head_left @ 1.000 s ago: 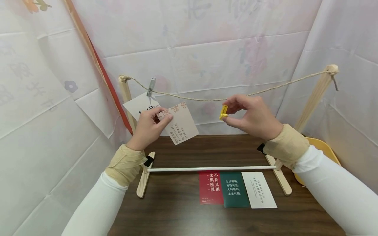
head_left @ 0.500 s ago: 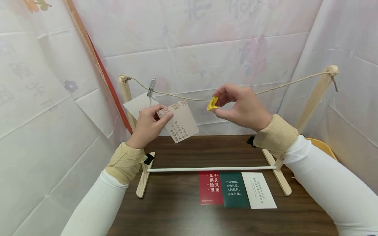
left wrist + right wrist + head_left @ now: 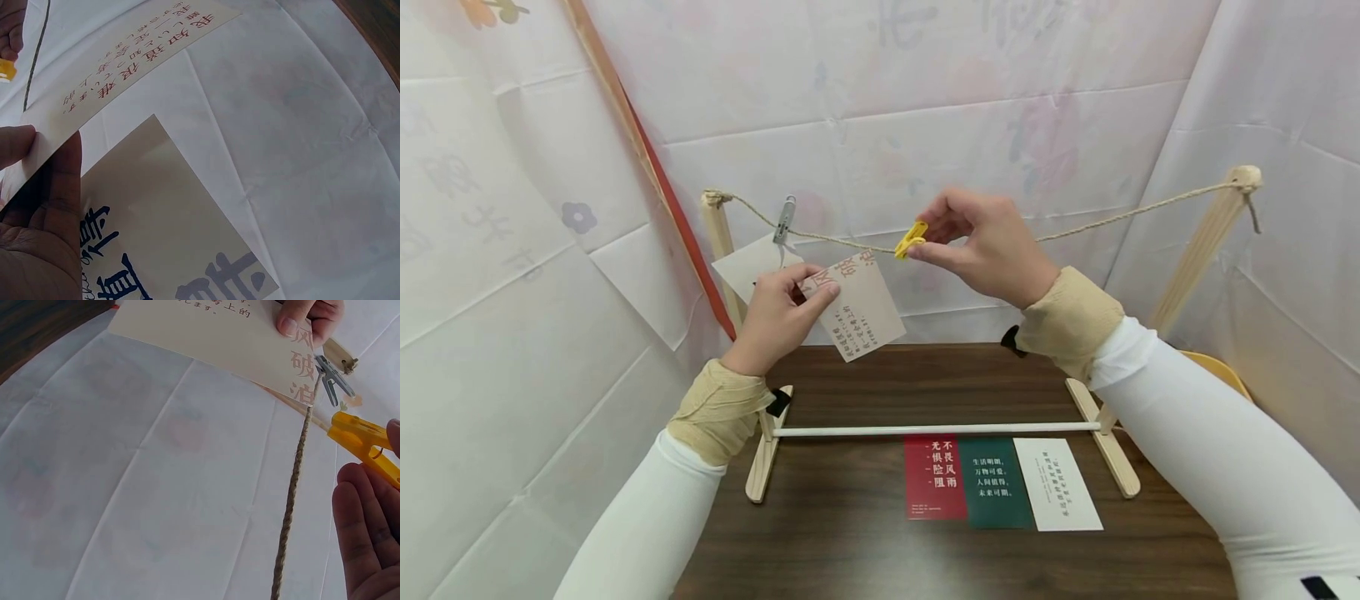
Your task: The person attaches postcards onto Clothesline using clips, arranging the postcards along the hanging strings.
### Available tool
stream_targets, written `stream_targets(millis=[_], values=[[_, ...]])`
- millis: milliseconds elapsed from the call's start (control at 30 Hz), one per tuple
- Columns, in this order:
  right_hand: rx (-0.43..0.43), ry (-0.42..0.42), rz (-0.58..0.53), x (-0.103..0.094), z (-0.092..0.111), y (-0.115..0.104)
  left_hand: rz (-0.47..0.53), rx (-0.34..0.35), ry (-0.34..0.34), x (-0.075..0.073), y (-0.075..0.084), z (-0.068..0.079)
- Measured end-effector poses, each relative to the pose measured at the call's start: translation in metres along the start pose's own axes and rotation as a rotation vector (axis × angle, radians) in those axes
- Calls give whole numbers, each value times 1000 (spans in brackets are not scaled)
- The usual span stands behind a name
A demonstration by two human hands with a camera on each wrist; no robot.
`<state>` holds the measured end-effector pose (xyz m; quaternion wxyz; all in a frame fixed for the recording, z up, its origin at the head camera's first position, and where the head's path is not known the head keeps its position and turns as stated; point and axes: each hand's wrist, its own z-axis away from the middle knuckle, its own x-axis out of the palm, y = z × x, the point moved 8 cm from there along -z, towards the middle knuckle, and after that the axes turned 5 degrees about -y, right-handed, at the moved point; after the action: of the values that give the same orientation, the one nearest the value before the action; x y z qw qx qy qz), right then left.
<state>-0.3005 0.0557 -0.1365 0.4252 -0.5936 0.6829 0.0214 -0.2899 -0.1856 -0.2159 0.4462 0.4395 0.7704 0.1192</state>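
Observation:
My left hand (image 3: 778,321) pinches a cream card (image 3: 868,312) with reddish-brown characters, its thumb on the front. The card tilts, with its top edge near the rope (image 3: 1097,223). My right hand (image 3: 988,250) pinches a yellow clothespin (image 3: 911,240) between thumb and fingers, close to the card's upper right corner. In the right wrist view, the clothespin (image 3: 359,440) points at the rope and the card, apart from both. A grey clothespin (image 3: 785,219) on the rope holds another card (image 3: 747,265), partly hidden behind my left hand.
Wooden posts (image 3: 1195,258) hold up the rope, joined low down by a white rod (image 3: 940,430). On the brown table (image 3: 850,542) lie a red card (image 3: 936,492), a green card (image 3: 1000,510) and a white card (image 3: 1060,500). Something yellow (image 3: 1217,371) stands behind the right arm.
My right hand has moved left and slightly up with the yellow clothespin, toward the rope and the card's corner. The left hand and its card have barely moved.

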Motion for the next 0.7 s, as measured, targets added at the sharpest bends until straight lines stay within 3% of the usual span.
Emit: stream_targets(millis=[200, 700], values=[[-20, -2, -23, 7, -11, -2, 8, -15, -5, 1, -1, -1], [24, -2, -32, 12, -28, 2, 5, -19, -7, 1, 2, -4]])
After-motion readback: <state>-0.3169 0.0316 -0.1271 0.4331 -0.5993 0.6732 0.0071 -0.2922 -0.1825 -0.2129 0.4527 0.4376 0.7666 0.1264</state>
